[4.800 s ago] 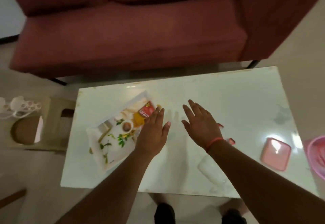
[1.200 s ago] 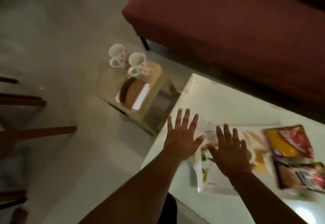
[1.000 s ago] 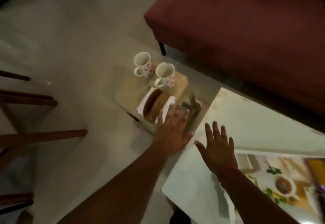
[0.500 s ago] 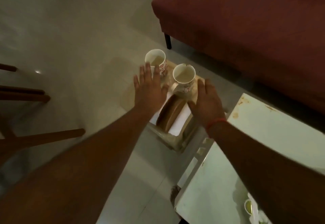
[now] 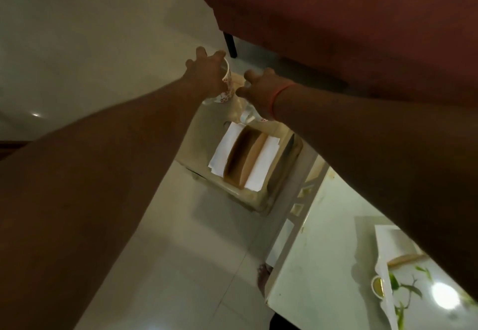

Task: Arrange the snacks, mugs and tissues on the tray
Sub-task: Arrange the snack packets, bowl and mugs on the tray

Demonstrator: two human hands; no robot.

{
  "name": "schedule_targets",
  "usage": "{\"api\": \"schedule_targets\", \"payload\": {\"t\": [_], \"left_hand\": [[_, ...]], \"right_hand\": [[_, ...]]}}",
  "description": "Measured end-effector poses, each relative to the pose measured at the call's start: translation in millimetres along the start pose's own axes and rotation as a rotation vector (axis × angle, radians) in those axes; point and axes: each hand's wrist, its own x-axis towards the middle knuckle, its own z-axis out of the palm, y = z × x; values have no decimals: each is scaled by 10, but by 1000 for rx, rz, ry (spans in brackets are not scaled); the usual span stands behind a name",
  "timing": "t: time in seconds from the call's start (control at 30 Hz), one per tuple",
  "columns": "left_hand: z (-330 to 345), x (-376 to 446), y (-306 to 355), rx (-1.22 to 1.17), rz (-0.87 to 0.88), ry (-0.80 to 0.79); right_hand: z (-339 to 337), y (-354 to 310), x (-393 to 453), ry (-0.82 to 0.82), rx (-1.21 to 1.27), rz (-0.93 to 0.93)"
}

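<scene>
A person is reaching both arms out over a low beige stool [image 5: 274, 184] standing on the pale tiled floor [image 5: 181, 252] beside a red sofa [image 5: 349, 19]. The left hand [image 5: 207, 73] is curling its fingers around the far mug [image 5: 226, 83], a white one with small red flowers, gripping it from the side and above so that only its rim edge and lower wall are showing. The right hand [image 5: 261, 89], a pink band at its wrist, is closing over the near mug [image 5: 249, 116]; the hand is hiding nearly all of it, leaving just the handle and a sliver of flowered wall in sight below the palm, though the curled fingers are plainly wrapping it. Both mugs are sitting at the far end of the stool, just beside each other. Nearer the camera on the same stool, a wooden holder [image 5: 243, 159] is standing with white tissues [image 5: 225, 148] fanning out on either side of it. The two forearms are filling much of the view and blocking the floor at left and a good part of the tabletop [image 5: 323, 252] at lower right. On that white tabletop, well apart from the mugs, the tray [image 5: 388, 285] is lying partly under the right forearm, only its near corner and leaf-patterned surface showing. A dark sofa leg [image 5: 230, 45] is standing just behind the left hand.
</scene>
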Motion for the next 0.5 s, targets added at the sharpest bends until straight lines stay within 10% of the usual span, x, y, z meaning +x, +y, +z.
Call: {"api": "schedule_targets", "payload": {"t": [0.5], "left_hand": [[-21, -749, 1909, 213, 443, 164]], "right_hand": [[787, 1280, -1898, 229, 98, 305]]}}
